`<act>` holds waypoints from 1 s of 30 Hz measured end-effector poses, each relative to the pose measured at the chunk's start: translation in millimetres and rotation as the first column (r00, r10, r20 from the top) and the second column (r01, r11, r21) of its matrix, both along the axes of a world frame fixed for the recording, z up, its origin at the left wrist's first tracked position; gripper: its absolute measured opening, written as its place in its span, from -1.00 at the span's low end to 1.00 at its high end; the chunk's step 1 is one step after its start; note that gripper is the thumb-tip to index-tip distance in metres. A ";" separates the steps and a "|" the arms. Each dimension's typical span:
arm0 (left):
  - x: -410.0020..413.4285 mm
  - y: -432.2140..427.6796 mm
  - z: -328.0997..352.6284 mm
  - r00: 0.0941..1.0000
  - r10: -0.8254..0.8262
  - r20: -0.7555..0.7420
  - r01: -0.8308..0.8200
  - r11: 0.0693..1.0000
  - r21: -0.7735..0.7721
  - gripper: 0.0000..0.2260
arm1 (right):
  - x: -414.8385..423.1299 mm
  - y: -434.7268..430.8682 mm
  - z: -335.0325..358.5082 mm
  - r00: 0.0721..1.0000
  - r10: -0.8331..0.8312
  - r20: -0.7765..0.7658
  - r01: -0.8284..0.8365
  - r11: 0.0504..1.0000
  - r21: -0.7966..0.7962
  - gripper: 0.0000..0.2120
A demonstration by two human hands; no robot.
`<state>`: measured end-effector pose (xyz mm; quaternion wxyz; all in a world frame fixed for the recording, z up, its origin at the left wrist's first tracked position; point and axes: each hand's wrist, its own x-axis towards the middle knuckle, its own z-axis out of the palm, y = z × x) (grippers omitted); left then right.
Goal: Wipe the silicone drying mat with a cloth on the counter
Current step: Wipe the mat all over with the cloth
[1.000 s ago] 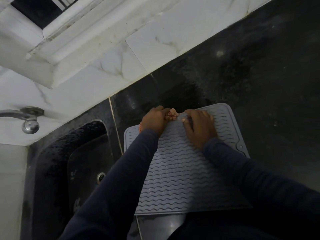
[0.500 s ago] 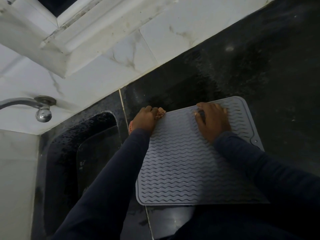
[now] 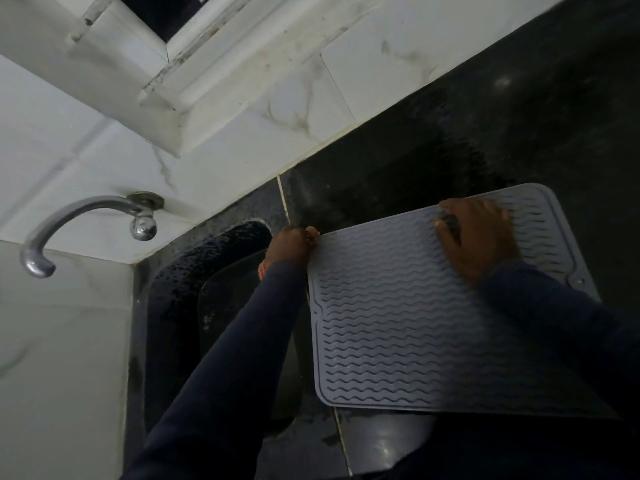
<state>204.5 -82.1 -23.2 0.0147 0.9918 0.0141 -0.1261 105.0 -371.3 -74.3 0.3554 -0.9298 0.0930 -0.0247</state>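
Here, one grey silicone drying mat (image 3: pixel 408 327) with wavy ridges lies flat on the black counter (image 3: pixel 540 109), its left edge just beside the sink (image 3: pixel 194 306) and its near edge at the counter's front. The left hand (image 3: pixel 289 247) sits at the mat's far-left corner, fingers curled tight around a small tan cloth (image 3: pixel 312 234), a bit of which peeks out against the mat's edge. The right hand (image 3: pixel 476 237) rests palm-down on the mat near its far edge, fingers bent and pressing the surface; whether it pinches the edge cannot be told. Both arms reach forward in dark blue sleeves (image 3: pixel 221 375), the right one covering the mat's near-right part. Beyond the mat's far edge and to its right the counter is bare dark stone up to the white tiled wall (image 3: pixel 242 168). Left of the mat, one curved metal tap (image 3: pixel 69 220) comes out of the wall above the sink.
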 end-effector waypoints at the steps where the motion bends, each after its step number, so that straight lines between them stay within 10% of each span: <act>1: 1.4 -4.3 0.4 0.999 -0.020 0.044 0.020 1.000 -0.003 -0.72 | 0.3 -0.5 -0.3 1.000 0.004 -0.006 -0.004 1.000 -0.002 -0.64; 9: -10.0 -30.3 -24.2 0.976 -0.206 0.069 0.213 0.971 -0.110 -0.71 | 0.8 0.2 1.7 0.999 0.005 -0.033 -0.006 1.000 -0.021 -0.64; 14: -1.5 47.2 -10.2 0.993 0.117 0.007 -0.117 0.992 0.048 -0.79 | 2.3 0.3 2.2 1.000 0.014 -0.027 -0.015 0.998 -0.053 -0.65; 20: -89.9 52.2 25.0 0.881 0.447 0.154 -0.358 0.844 -0.399 -0.71 | 8.2 2.5 -0.2 1.000 0.025 -0.011 -0.026 0.993 -0.111 -0.68; 24: -155.0 -13.4 41.7 0.927 0.375 0.005 -0.221 0.555 -0.802 -0.85 | 8.7 -12.7 5.4 0.991 -0.099 0.090 0.111 0.984 -0.140 -0.68; 26: -257.1 -48.3 24.4 0.886 0.452 -0.105 -0.308 0.404 -0.862 -0.83 | -11.9 9.4 -10.8 0.989 0.149 0.020 -0.138 0.950 -0.281 -0.62; 30: -309.4 -83.4 -12.9 0.949 0.312 -0.051 -0.223 0.546 -0.807 -0.75 | -5.3 6.2 -9.2 0.989 0.148 -0.012 -0.143 0.921 -0.362 -0.55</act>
